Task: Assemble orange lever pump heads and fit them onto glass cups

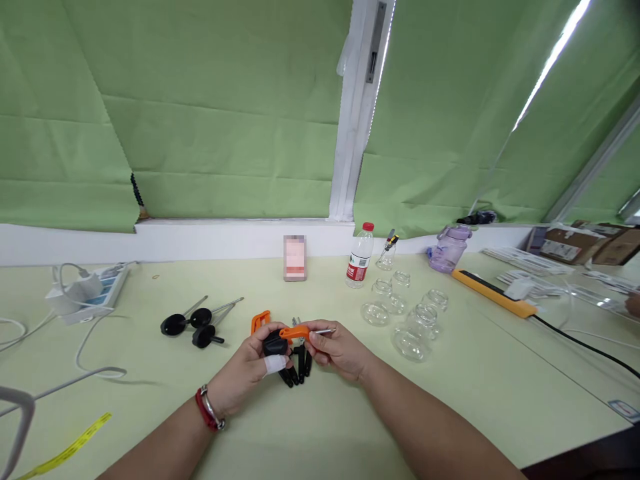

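Observation:
My left hand [253, 367], with a white bandage on one finger and a red bracelet at the wrist, is closed on a black knob [275, 345] joined to an orange clamp-like piece [295, 332]. My right hand [336, 348] pinches the thin metal rod [325, 331] that sticks out of the orange piece. Under both hands lie several black handles [297, 370] on the pale green table [320, 427]. A second orange piece [260, 321] lies just behind my left hand.
Three black-knobbed metal rods [197, 323] lie left of my hands. Several clear glass jars [410, 312] stand to the right, with a water bottle [361, 257], a purple jug [449, 249] and a yellow bar [495, 292]. A power strip [93, 288] with cables sits far left.

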### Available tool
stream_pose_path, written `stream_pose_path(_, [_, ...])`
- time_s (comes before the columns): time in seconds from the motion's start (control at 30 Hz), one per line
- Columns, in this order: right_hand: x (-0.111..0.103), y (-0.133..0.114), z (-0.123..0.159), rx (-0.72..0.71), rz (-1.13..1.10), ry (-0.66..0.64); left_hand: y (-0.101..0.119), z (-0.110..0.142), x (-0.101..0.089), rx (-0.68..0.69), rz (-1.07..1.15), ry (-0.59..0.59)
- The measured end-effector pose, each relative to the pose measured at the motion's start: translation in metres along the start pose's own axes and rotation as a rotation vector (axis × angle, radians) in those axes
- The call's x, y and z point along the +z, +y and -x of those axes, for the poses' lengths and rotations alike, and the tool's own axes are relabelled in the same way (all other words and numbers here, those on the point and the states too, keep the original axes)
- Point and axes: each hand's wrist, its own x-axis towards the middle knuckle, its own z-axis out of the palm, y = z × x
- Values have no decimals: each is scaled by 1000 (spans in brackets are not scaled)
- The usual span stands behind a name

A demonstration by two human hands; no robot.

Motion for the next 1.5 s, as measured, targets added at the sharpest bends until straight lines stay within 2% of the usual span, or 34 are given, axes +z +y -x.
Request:
stream_pose_path(0.63, [1, 1, 0, 46, 12, 17, -4, -1, -4, 17, -45, 15])
stream_pose_path(1.07, [5, -1, 2, 43, 20, -49, -9, -1, -6, 27, -41, -37])
stream_pose_path(1.5, [4, 0, 1, 53, 76, -60, -5, 1, -3, 40, -60, -48])
